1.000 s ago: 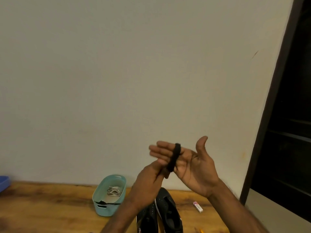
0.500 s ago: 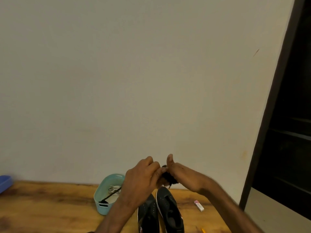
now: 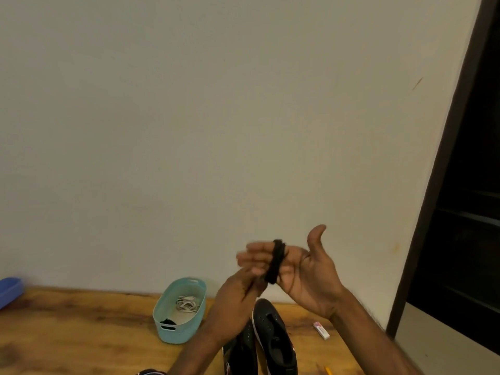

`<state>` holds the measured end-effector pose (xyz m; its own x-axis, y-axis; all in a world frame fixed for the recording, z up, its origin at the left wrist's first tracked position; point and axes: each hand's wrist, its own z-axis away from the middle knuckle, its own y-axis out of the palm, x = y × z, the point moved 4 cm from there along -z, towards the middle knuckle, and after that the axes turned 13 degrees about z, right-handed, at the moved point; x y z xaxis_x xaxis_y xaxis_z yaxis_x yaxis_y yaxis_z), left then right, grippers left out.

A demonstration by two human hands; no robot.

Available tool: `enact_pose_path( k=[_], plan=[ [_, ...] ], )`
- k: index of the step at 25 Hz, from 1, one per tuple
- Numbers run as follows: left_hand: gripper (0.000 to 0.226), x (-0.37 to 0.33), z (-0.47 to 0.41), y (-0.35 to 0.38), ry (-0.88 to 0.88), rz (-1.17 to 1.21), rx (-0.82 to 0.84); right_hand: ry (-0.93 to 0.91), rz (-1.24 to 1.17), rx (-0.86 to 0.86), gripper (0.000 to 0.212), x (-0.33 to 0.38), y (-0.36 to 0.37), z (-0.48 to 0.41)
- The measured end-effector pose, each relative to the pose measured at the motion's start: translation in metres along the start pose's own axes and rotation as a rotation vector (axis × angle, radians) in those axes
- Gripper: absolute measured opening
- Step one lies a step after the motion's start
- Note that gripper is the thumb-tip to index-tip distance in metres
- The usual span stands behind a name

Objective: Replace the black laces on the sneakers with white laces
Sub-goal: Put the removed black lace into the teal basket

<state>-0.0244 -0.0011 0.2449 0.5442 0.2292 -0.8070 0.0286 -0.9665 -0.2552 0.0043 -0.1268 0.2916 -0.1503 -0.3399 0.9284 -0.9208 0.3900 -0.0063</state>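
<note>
At the bottom edge of the frame, right of centre, the tip of a yellow pencil [image 3: 328, 370] is seen on the wooden worktop [image 3: 81, 334]. Just left of it, a pair of black sneakers [image 3: 270, 328] is set side by side, toes pointing away. Their eyelets appear unlaced, and the left one is partly hidden by a forearm. A small white eraser [image 3: 321, 330] lies to the right of the sneakers.

Left of the pair, a teal oval basket [image 3: 173, 331] is placed. A bundle of white laces [image 3: 186, 304] lies inside it, with a dark strand [image 3: 168, 321] at its near end.

Above the sneakers, the left hand [image 3: 235, 301] is raised with its fingers curled. The lower end of the black lace [image 3: 276, 262] seems to be pinched by them, though this spot is blurred.

The right hand [image 3: 308, 277] is held palm towards the camera, thumb up. Its fingers [image 3: 254, 251] are kept straight and together, and the black lace is wound around them in a tight coil.

At the far left edge, part of a blue container [image 3: 9, 289] is seen on the worktop. Behind everything a plain wall [image 3: 216, 131] rises, with dark shelving [image 3: 465, 212] at the right edge.
</note>
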Motion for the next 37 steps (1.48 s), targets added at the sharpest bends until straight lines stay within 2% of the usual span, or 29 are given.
enact_pose_path(
  k=[2,5,8,10,13,16,17,19,20,23,25,27,29,31,34,37],
  plan=[
    [0.033,0.001,0.007,0.005,0.05,-0.159,0.083,-0.013,0.067,-0.14,0.117,-0.003,-0.009,-0.001],
    [0.033,-0.006,0.01,-0.005,0.109,-0.36,0.096,0.141,0.269,-0.271,0.109,-0.022,-0.017,0.007],
    [0.043,-0.015,0.008,-0.024,0.154,-0.515,0.007,0.381,0.417,-0.27,0.097,-0.038,-0.019,0.021],
    [0.047,-0.019,0.003,-0.034,0.175,-0.586,-0.062,0.463,0.418,-0.162,0.095,-0.042,-0.014,0.025],
    [0.037,-0.017,-0.008,-0.035,0.156,-0.459,-0.074,0.423,0.241,0.008,0.109,-0.036,-0.001,0.023],
    [0.031,-0.005,-0.008,-0.019,0.053,-0.042,0.03,0.261,0.021,0.086,0.112,-0.025,0.007,0.017],
    [0.031,0.002,-0.005,-0.011,0.048,0.007,0.021,0.181,-0.075,0.093,0.11,-0.021,0.008,0.015],
    [0.027,0.022,0.005,0.003,0.009,-0.064,0.033,0.03,-0.203,0.046,0.109,-0.016,0.003,0.011],
    [0.032,0.029,0.011,0.011,0.013,-0.114,0.059,-0.004,-0.193,-0.011,0.108,-0.017,-0.002,0.01],
    [0.042,0.036,0.025,0.019,0.052,-0.24,0.09,0.094,0.088,-0.26,0.104,-0.038,-0.022,0.012],
    [0.044,0.033,0.024,0.016,0.037,-0.333,0.132,0.231,0.27,-0.333,0.098,-0.057,-0.028,0.021],
    [0.049,0.027,0.019,0.009,0.034,-0.393,0.139,0.376,0.446,-0.306,0.092,-0.076,-0.026,0.032],
    [0.054,0.017,0.01,-0.001,0.096,-0.525,0.104,0.481,0.537,-0.219,0.101,-0.089,-0.023,0.038],
    [0.055,0.011,0.0,-0.013,0.114,-0.529,0.049,0.517,0.473,-0.106,0.121,-0.093,-0.014,0.04],
    [0.04,0.017,-0.006,-0.016,0.029,-0.267,-0.006,0.36,0.216,0.024,0.126,-0.07,0.001,0.035],
    [0.019,0.038,0.005,0.003,-0.088,0.012,0.036,0.159,-0.064,-0.063,0.119,-0.048,-0.003,0.028]
  ],
)
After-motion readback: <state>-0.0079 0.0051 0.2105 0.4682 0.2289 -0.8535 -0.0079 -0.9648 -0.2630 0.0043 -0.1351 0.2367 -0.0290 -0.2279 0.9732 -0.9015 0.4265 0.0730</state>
